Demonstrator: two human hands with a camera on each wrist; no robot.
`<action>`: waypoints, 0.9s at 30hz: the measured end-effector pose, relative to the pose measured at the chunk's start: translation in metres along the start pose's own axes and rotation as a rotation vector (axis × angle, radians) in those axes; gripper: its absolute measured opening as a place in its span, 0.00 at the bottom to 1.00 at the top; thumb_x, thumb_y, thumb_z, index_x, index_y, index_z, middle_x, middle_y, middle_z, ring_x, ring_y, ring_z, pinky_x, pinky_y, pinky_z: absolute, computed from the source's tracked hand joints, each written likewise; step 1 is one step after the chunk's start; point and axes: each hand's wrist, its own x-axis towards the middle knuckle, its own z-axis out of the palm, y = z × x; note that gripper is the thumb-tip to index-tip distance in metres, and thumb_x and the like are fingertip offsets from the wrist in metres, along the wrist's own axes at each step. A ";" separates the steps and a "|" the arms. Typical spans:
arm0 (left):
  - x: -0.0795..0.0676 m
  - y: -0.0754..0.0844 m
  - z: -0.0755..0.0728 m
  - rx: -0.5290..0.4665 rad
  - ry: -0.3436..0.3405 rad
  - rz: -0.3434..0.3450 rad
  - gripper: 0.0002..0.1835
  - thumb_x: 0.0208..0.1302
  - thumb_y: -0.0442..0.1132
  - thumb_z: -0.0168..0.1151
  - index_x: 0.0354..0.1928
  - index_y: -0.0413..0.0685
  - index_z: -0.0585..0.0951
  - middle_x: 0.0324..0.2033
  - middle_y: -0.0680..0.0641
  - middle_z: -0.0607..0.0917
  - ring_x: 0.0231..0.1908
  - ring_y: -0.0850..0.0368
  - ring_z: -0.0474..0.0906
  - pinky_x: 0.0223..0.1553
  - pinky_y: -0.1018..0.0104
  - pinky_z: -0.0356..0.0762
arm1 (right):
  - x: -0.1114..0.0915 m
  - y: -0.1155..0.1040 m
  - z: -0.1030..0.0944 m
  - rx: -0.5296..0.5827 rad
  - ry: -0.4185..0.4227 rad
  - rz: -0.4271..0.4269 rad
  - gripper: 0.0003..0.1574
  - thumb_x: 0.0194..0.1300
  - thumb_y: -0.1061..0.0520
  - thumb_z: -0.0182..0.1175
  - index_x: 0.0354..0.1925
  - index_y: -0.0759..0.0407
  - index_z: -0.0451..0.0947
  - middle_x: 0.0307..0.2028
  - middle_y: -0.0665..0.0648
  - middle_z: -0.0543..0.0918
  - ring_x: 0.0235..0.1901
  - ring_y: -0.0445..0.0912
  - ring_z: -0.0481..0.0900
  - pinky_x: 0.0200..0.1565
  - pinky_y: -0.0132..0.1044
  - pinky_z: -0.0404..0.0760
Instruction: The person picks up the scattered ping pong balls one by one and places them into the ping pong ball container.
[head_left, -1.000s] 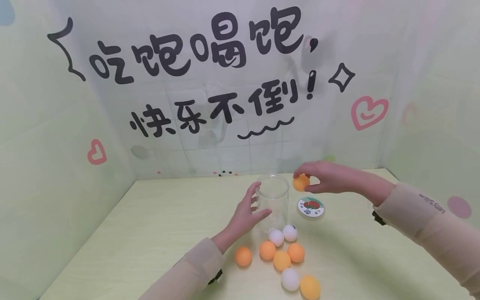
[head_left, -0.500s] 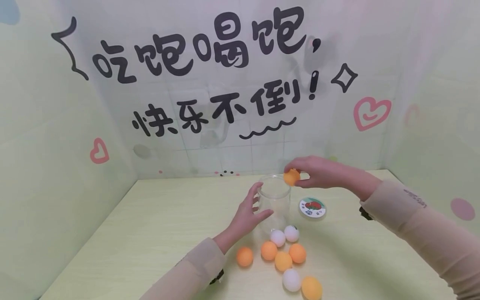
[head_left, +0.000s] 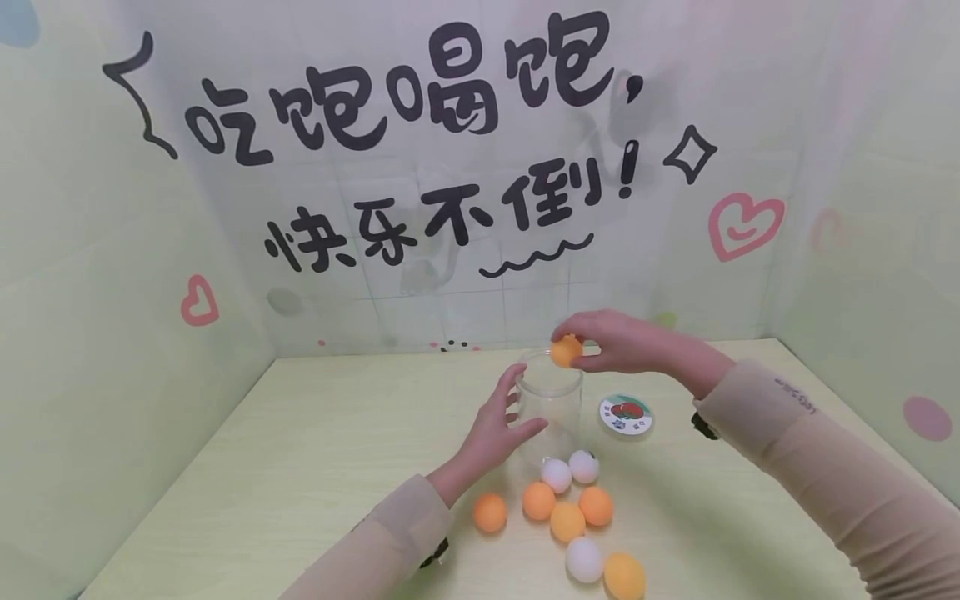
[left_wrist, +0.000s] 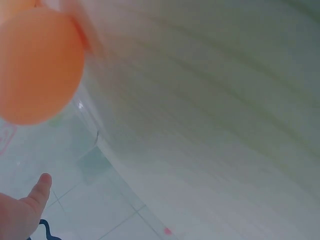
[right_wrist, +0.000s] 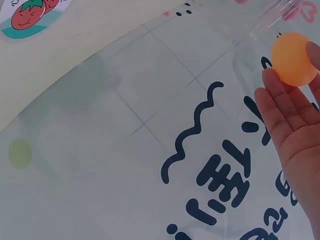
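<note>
My right hand [head_left: 622,340] pinches an orange ping-pong ball [head_left: 566,352] between thumb and fingers at the mouth of a clear jar [head_left: 561,417]. In the right wrist view the same ball [right_wrist: 294,59] sits at the fingertips, close to the jar's rim [right_wrist: 267,20]. With thumb in front and fingers round the far left side, my left hand [head_left: 491,429] holds the upright jar. In the left wrist view only part of that hand [left_wrist: 25,212] shows, below a large, near orange ball [left_wrist: 40,65]. No balls show inside the jar.
Before the jar lie two white balls [head_left: 557,476], several orange balls [head_left: 567,522] and another white ball [head_left: 584,559]. A round lid [head_left: 626,415] with a tomato picture lies right of the jar. Printed curtains [head_left: 420,317] stand behind and beside the table [head_left: 337,433].
My right hand has carried the orange ball leftward, from right of the jar to over its mouth. My left hand stays on the jar; the other balls and lid have not moved.
</note>
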 end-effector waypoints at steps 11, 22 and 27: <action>0.001 0.000 0.000 -0.005 0.004 -0.002 0.40 0.57 0.37 0.64 0.68 0.55 0.53 0.67 0.42 0.58 0.60 0.38 0.64 0.55 0.49 0.71 | 0.009 0.002 0.008 -0.024 -0.033 -0.032 0.21 0.57 0.61 0.62 0.50 0.62 0.74 0.46 0.56 0.79 0.40 0.47 0.76 0.43 0.40 0.79; 0.000 0.000 0.000 0.004 -0.007 -0.010 0.41 0.57 0.37 0.64 0.68 0.53 0.53 0.67 0.40 0.58 0.60 0.39 0.64 0.55 0.49 0.71 | 0.016 0.000 0.017 -0.054 -0.068 -0.082 0.20 0.56 0.62 0.63 0.49 0.61 0.76 0.45 0.55 0.80 0.42 0.48 0.76 0.46 0.41 0.78; -0.002 0.003 -0.001 -0.001 -0.007 0.004 0.40 0.57 0.38 0.64 0.67 0.54 0.53 0.67 0.40 0.59 0.60 0.38 0.64 0.55 0.49 0.71 | 0.016 -0.002 0.019 -0.037 -0.091 -0.085 0.20 0.56 0.62 0.62 0.49 0.60 0.76 0.46 0.55 0.80 0.41 0.48 0.77 0.44 0.39 0.78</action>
